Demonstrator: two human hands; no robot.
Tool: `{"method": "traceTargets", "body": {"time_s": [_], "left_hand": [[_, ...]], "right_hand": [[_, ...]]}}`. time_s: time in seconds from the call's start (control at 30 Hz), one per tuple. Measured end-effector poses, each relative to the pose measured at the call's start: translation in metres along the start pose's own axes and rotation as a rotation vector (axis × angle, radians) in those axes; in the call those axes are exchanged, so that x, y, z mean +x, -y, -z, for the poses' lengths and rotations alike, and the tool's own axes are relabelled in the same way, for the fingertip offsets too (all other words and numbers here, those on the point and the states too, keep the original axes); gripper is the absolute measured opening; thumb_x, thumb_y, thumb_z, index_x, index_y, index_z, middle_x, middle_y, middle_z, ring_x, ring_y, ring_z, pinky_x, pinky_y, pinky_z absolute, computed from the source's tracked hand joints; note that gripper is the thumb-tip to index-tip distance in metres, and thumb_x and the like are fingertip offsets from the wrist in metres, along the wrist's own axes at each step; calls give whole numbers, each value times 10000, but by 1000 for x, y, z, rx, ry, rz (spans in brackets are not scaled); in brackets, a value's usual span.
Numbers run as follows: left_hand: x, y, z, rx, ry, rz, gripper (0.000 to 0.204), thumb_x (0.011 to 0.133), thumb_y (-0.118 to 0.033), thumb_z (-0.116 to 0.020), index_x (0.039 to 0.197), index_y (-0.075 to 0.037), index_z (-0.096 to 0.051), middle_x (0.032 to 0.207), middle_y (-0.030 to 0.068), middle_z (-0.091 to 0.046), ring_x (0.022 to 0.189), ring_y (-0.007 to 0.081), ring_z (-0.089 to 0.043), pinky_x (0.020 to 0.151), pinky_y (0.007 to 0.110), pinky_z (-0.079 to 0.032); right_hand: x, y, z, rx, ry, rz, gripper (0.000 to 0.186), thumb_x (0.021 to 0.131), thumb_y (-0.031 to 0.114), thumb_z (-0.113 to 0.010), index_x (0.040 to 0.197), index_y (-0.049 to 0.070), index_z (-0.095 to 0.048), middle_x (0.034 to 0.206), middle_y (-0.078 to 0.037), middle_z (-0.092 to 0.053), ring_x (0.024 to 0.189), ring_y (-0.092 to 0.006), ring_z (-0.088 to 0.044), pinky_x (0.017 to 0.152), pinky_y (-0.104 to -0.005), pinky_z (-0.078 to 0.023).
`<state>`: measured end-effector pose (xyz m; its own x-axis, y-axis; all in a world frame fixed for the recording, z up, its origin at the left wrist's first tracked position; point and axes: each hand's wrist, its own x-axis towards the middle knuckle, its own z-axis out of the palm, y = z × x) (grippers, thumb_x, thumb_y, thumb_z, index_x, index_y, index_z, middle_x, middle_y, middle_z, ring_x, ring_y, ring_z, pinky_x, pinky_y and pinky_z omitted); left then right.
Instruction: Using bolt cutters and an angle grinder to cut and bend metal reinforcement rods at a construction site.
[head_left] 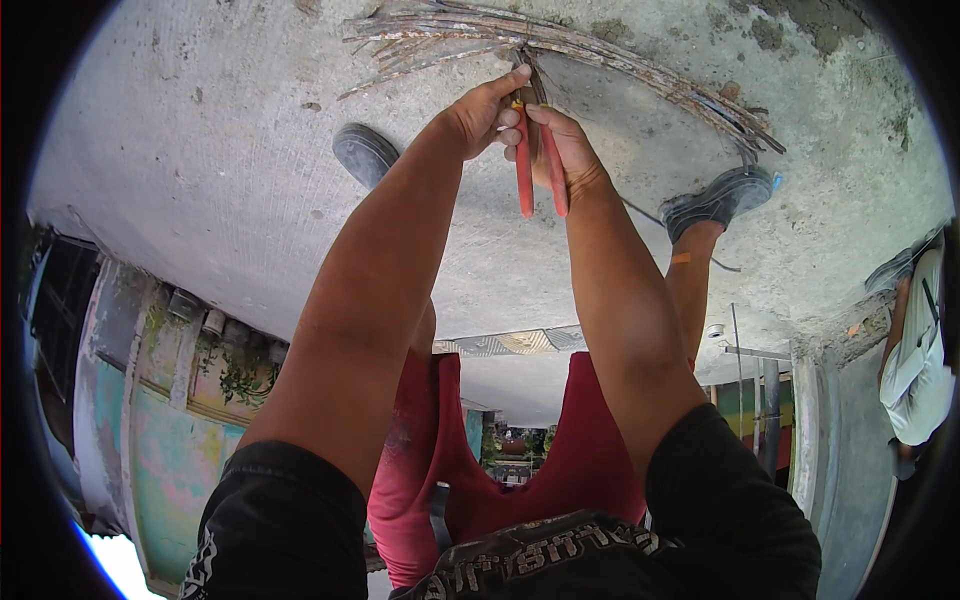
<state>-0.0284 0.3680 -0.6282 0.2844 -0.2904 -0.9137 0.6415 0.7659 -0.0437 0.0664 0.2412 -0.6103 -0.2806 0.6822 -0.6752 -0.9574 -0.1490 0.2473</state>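
At twelve o'clock, where both forearms meet, the person works on a concrete floor (250, 170) with red-handled pliers (524, 165). Right hand (570, 150), toward one o'clock: wrapped around the handles, which stand somewhat apart rather than squeezed together. Left hand (480, 115), just beside it at twelve: thumb stretched to the pliers' head, fingers bent; can't tell if it pinches the tool or a thin wire. Pliers' head points to twelve, up against a loose bundle of rusty rods (600, 50) that runs from eleven-thirty round to about one-thirty.

Progress: rods already lie roughly together as one long bundle, ends uneven, a few strays splaying out toward eleven-thirty. Looks mid-step, likely fastening or nipping something at the bundle's middle. No finished tie can be made out; the spot is small and partly covered by fingers. Left to do, judging from this: closing the pliers there, then perhaps pulling in the strays. Feet straddle the work: left shoe (365, 152) at eleven, right shoe (715, 198) at two.
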Motion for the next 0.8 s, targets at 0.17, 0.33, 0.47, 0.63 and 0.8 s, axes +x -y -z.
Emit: {"method": "traceTargets", "body": {"time_s": [0.17, 0.33, 0.47, 0.63, 0.8], "left_hand": [[0, -15, -13, -152, 124, -130, 534, 938, -531, -518, 1062, -23, -626, 924, 114, -663, 873, 225, -641, 800, 371, -520], [15, -16, -6, -42, 98, -33, 456, 987, -433, -490, 1074, 3, -594, 903, 127, -656, 872, 252, -643, 813, 382, -528], [23, -8, -43, -53, -292, -132, 347, 991, -337, -534, 928, -3, -600, 820, 92, -617, 747, 217, -643, 692, 343, -536], [30, -7, -62, 44, -530, -162, 397, 967, -358, -560, 1012, 35, -596, 867, 122, -642, 692, 220, -639, 646, 356, -533], [3, 6, -44, 672, -952, -500, 491, 902, -358, -594, 1252, -17, -539, 1312, 240, -519, 1294, 376, -445, 1059, 468, -346]], "right_hand": [[-5, -11, -5, 89, -112, 96, 266, 894, 301, -689, 1020, 86, -594, 867, -41, -648, 742, -153, -627, 669, -287, -530], [-12, -3, -7, -417, -325, -41, 629, 691, 572, -781, 1044, 84, -602, 900, -63, -656, 794, -168, -651, 702, -308, -536], [-41, -9, -30, -1397, -727, -87, 579, 777, 358, -789, 1156, 12, -522, 1056, -176, -647, 952, -312, -655, 802, -398, -514], [-44, -10, -26, -1764, -794, -55, 367, 894, 149, -594, 1198, -31, -496, 960, -208, -655, 820, -323, -684, 739, -414, -538], [-62, 35, 42, -864, -361, -116, 263, 939, 147, -569, 1130, -30, -533, 892, -88, -625, 705, -155, -608, 616, -295, -511]]}}
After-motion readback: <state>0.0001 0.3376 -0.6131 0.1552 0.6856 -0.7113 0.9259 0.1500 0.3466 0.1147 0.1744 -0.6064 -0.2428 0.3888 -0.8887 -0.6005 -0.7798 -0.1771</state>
